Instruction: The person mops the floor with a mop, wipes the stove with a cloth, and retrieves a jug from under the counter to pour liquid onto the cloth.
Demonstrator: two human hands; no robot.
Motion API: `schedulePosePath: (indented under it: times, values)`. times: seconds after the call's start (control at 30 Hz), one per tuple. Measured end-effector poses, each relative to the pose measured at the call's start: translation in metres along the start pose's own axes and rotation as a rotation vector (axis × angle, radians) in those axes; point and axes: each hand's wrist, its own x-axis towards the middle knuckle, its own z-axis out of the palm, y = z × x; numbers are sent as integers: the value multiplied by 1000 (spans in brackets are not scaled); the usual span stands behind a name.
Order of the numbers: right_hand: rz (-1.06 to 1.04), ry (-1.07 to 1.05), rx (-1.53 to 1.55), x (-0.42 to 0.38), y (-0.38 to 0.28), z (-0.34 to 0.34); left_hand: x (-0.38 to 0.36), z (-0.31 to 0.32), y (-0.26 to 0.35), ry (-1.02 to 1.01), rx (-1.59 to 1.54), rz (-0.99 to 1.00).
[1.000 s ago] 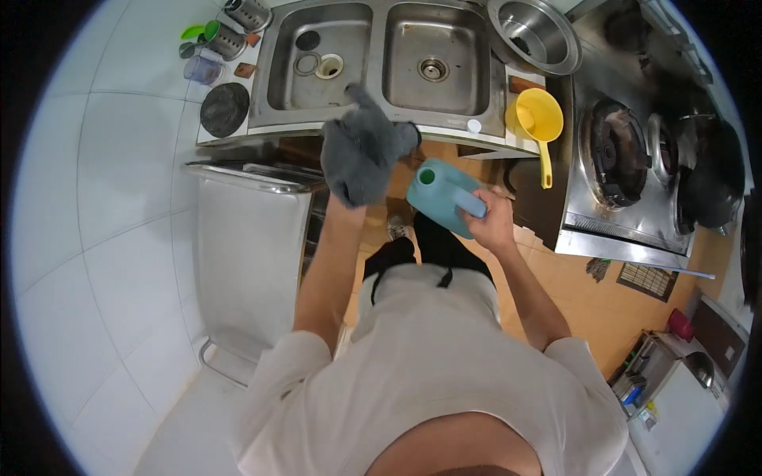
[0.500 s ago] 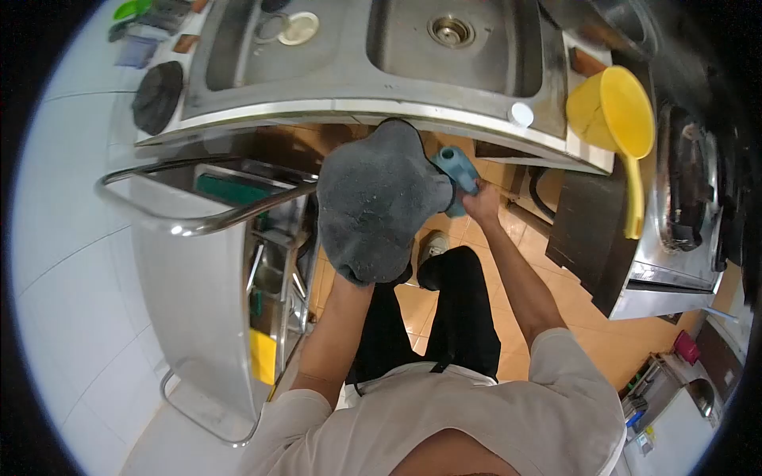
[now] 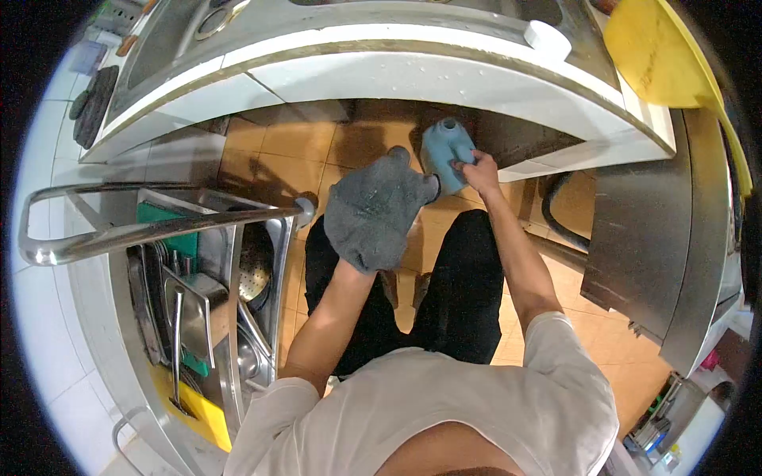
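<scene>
A dark grey cloth piece (image 3: 377, 210), shaped like a mitt, covers my left hand (image 3: 355, 274); only the wrist shows at its lower edge, and the fingers are hidden. To its right, my right hand (image 3: 479, 170) grips the side of a blue-grey plastic bottle (image 3: 446, 151), with an open, uncapped neck pointing up. A stub of the grey cloth reaches the bottle's lower left side. Both things are held above my knees, below the sink counter's front edge.
The sink counter (image 3: 381, 46) spans the top, with a white cap (image 3: 548, 40) and yellow dipper (image 3: 663, 55). Left stands a metal rack (image 3: 159, 234) with pans and utensils. A steel cabinet (image 3: 643, 246) is at the right, orange floor tiles (image 3: 298, 147) below.
The view has come lower and closer to the counter front. My legs are now bent, knees apart. The bottle shows more fully, and more of the rack's contents is in view.
</scene>
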Motion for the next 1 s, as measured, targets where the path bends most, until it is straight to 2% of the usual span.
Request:
schedulePosePath:
  times: [0.23, 0.3, 0.37, 0.4, 0.43, 0.47, 0.5, 0.57, 0.67, 0.8, 0.87, 0.93, 1.0]
  values:
    - [-101, 43, -376, -11, -5, -6, 14, 20, 0, -93, 403, 229]
    - [-447, 172, -359, -74, -64, -36, 14, 20, 1, -101, 478, 271]
    - [-460, 100, -70, -156, -161, -89, 15, 17, 2, -102, 546, 305]
    - [-779, 250, 42, -182, -188, -110, 16, 15, 3, -106, 580, 326]
    - [-951, 392, 85, -197, -216, -129, 15, 12, 4, -111, 611, 344]
    - [-1074, 593, -92, -202, -238, -151, 13, 11, 5, -112, 640, 364]
    - [-1147, 796, -358, -195, -263, -168, 14, 8, 7, -112, 671, 384]
    - [-1160, 850, -619, -160, -288, -185, 12, 7, 9, -124, 703, 397]
    - [-973, 536, -701, -124, -298, -183, 3, 9, 2, -165, 672, 334]
    - [-1233, 566, -523, -145, -282, -165, -14, 29, -40, 11, 216, 314]
    - [-1375, 473, -473, -177, -254, -135, -14, 24, -45, 63, 123, 294]
    - [-1119, 178, -426, -162, -212, -94, -8, 5, -35, 71, 158, 269]
    - [-894, 163, -513, -84, -152, -60, -8, -14, -24, 84, 192, 231]
